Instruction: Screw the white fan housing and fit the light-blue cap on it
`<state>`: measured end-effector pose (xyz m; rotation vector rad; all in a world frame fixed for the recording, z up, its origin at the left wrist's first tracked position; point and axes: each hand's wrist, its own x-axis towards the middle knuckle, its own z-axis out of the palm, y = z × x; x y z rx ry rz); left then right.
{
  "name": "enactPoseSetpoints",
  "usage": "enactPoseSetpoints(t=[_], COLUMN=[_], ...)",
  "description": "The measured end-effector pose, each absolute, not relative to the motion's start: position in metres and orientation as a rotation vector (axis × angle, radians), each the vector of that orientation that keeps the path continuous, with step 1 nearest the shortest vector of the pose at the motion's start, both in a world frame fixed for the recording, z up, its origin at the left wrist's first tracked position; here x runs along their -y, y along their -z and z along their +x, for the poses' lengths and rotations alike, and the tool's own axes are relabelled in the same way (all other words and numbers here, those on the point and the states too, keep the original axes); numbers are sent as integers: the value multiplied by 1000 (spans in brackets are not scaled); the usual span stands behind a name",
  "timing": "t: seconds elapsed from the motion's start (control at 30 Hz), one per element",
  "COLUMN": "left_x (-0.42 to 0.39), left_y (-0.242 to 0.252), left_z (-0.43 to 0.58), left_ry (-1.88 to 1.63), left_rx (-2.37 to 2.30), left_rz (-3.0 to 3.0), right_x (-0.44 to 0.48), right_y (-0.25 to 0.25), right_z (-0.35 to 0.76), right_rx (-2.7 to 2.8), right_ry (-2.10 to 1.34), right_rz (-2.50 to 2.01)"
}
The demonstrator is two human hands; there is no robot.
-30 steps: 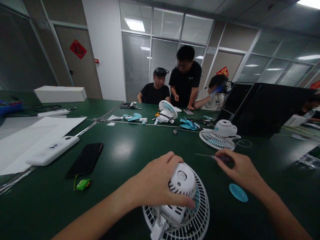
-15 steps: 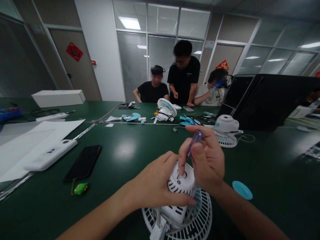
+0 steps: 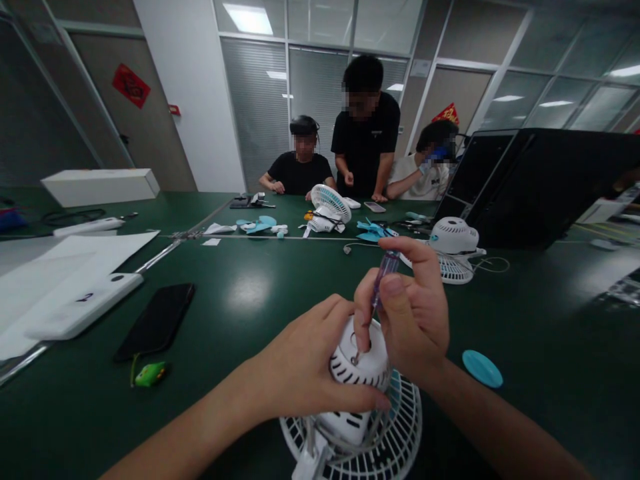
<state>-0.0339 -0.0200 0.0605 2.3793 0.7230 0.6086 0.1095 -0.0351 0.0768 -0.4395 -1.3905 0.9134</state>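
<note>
**Driver (image 3: 385,270) slants down-left onto the housing (image 3: 369,368)**

The right hand (image 3: 417,303) grips the driver by its purple handle, thumb and fingers closed around it. The tool's long axis runs from upper right to lower left and ends at a small hole on the housing's top — whether the tip is seated there cannot be told. A right fingertip is the nearest part of either hand to that hole. The left hand (image 3: 315,360) clasps the housing from the left, thumb across its near side.

The fan (image 3: 343,427) lies grille down on the green table (image 3: 235,323), its near rim cut by the view's bottom edge. The widest room lies ahead, up to a second fan (image 3: 453,237) and loose parts. A blue cap (image 3: 482,369) sits near the right forearm; a phone (image 3: 157,320) lies well apart on the left.
</note>
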Motion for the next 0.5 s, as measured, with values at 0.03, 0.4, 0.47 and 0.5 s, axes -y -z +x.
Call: enactPoseSetpoints(t=[0.03, 0.4, 0.47, 0.5], left_x=[20, 20, 20, 21], left_y=[-61, -62, -63, -63], left_z=[-34, -34, -35, -35], left_ry=[-605, -607, -602, -599], left_rx=[-724, -747, -746, -747], left_rz=[2379, 2365, 2370, 2373], right_x=[33, 23, 23, 23], right_y=[-77, -77, -78, -78], right_z=[110, 111, 111, 111], right_rx=[1375, 1338, 1341, 1338], right_ry=[-936, -1002, -994, -995], right_rz=[-447, -516, -517, -517])
